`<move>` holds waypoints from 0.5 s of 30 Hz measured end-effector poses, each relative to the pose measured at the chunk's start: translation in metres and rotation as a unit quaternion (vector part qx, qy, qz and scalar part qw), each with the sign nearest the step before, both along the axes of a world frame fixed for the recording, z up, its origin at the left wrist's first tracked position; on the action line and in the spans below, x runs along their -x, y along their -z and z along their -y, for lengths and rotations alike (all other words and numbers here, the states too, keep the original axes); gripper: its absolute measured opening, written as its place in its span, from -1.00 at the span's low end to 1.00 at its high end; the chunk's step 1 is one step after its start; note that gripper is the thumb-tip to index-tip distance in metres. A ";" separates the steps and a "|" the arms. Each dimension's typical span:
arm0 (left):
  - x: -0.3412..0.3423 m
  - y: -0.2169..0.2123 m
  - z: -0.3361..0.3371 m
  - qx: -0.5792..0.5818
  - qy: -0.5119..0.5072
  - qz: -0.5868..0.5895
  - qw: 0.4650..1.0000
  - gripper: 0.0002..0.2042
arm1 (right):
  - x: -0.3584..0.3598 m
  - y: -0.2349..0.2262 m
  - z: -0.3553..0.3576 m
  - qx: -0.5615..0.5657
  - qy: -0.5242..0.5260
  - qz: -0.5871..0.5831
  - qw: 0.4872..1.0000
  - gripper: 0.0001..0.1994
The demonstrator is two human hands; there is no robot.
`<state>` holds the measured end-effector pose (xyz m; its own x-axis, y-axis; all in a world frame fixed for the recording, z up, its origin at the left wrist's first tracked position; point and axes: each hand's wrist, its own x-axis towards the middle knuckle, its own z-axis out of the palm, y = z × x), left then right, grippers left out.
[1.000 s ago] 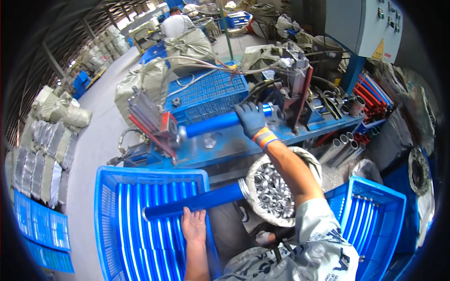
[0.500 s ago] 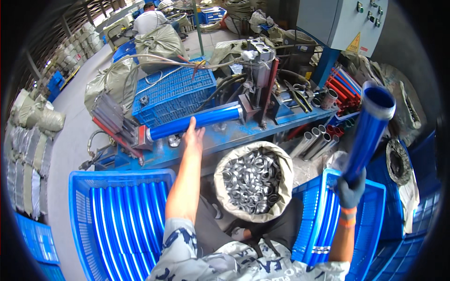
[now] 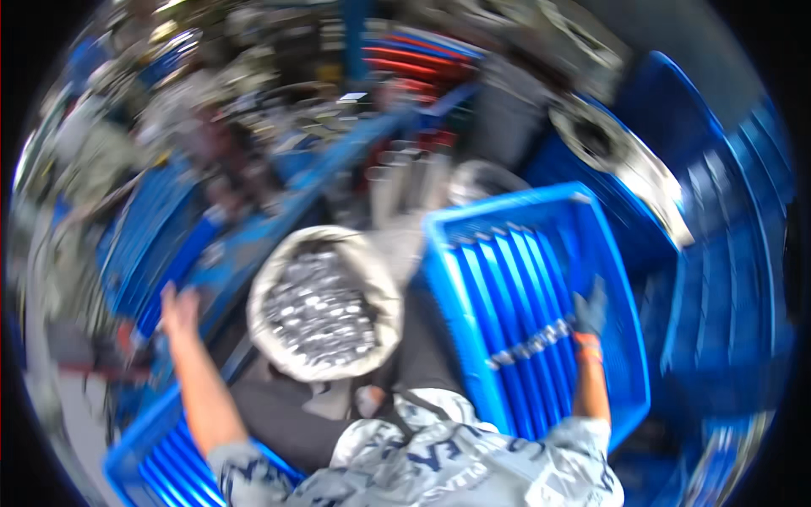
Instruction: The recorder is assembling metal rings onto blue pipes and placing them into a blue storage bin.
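My bare left hand (image 3: 179,311) is beside the lower end of a blue tube (image 3: 187,258) at the workbench, fingers apart; blur hides whether they touch it. My right hand (image 3: 590,311), in a dark glove with an orange band at the wrist, is inside the right blue crate (image 3: 530,201). Its fingers look stretched out, and no tube shows in them. Beside it, blue tubes (image 3: 507,287) lie in a row in that crate, with silvery ends meeting across the middle. A pale sack (image 3: 384,317) full of shiny metal rings (image 3: 317,313) stands between my arms.
Another blue crate (image 3: 127,460) with blue tubes is at the lower left. The blue bench (image 3: 291,198) runs diagonally beyond the sack. Bare metal tubes (image 3: 401,182) and red tubes (image 3: 414,68) stand farther off. Stacked blue crates (image 3: 718,228) fill the right side.
The view has swung right and blurred. My right hand has lowered into the right crate, and the blue tube it held upright is out of its grip. My left hand stays near the bench tube.
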<state>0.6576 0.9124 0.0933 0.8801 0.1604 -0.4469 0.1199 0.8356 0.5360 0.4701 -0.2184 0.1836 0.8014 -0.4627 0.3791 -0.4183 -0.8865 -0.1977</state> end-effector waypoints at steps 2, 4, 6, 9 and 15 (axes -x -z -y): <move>0.038 0.000 0.002 -0.206 -0.148 -0.039 0.967 -0.29 | 0.020 0.017 0.016 -0.010 0.005 0.035 0.999 -0.13; 0.082 -0.012 0.015 -0.290 -0.161 -0.054 0.942 -0.38 | 0.034 0.036 0.035 -0.023 0.041 0.055 0.997 -0.15; 0.139 -0.024 0.023 -0.397 -0.200 -0.132 0.886 -0.49 | 0.032 0.054 0.057 -0.002 0.086 0.000 0.996 -0.17; 0.232 -0.067 0.041 -0.511 -0.213 -0.209 0.806 -0.64 | 0.024 0.097 0.091 -0.007 0.068 -0.015 0.998 -0.22; 0.392 -0.074 0.162 -0.767 -0.159 0.085 0.616 -0.56 | -0.037 0.174 0.128 0.017 0.075 -0.113 0.991 -0.56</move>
<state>0.2658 0.7506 0.1675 0.7086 0.4555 0.5390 -0.0862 -0.7022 0.7067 0.5071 -0.3460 0.0096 0.7907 -0.5733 0.2148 -0.5764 -0.8154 -0.0541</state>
